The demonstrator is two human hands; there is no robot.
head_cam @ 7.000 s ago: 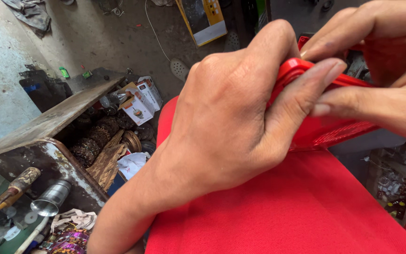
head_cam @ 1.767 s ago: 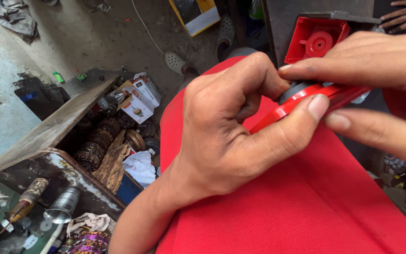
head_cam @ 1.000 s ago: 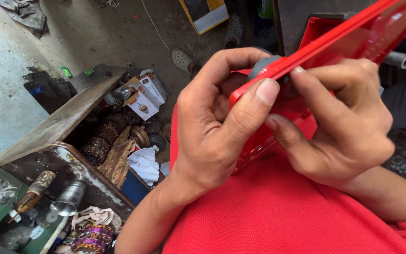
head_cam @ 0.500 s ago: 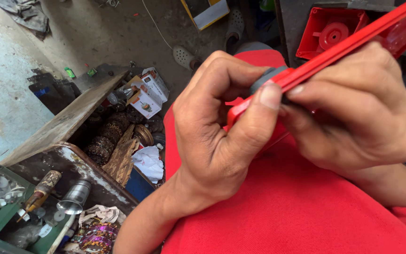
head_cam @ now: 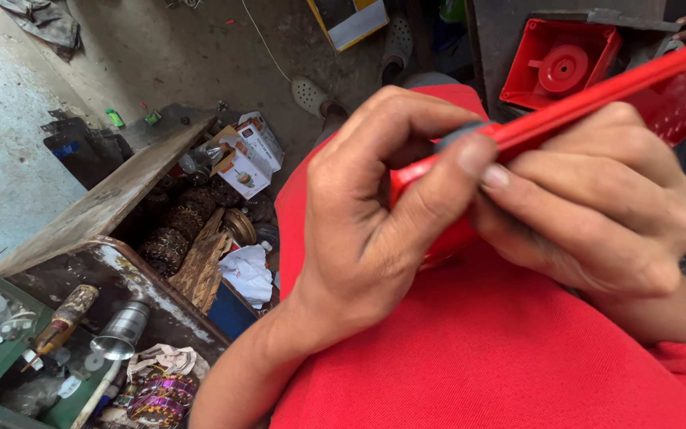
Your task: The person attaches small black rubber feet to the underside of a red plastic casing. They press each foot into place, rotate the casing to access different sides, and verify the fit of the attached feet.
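Both my hands hold a flat red plastic panel (head_cam: pixel 597 91) edge-on above my lap, which is covered in red cloth (head_cam: pixel 470 357). My left hand (head_cam: pixel 375 214) grips its lower left end, thumb pressed along the panel's edge beside a small grey part (head_cam: pixel 458 133). My right hand (head_cam: pixel 597 206) wraps around the panel from below and the right, fingers curled under it. The underside of the panel is hidden by my fingers.
A square red plastic housing (head_cam: pixel 561 63) lies on the floor at the top right. To the left stand a wooden plank (head_cam: pixel 97 206), a box of copper coils (head_cam: pixel 192 238), small cardboard boxes (head_cam: pixel 252 155), a metal funnel (head_cam: pixel 121 338) and a green tray (head_cam: pixel 9 349).
The red panel has been tilted up and turned edge-on, its far end now rising to the upper right. My right hand shifted from above it to beneath it.
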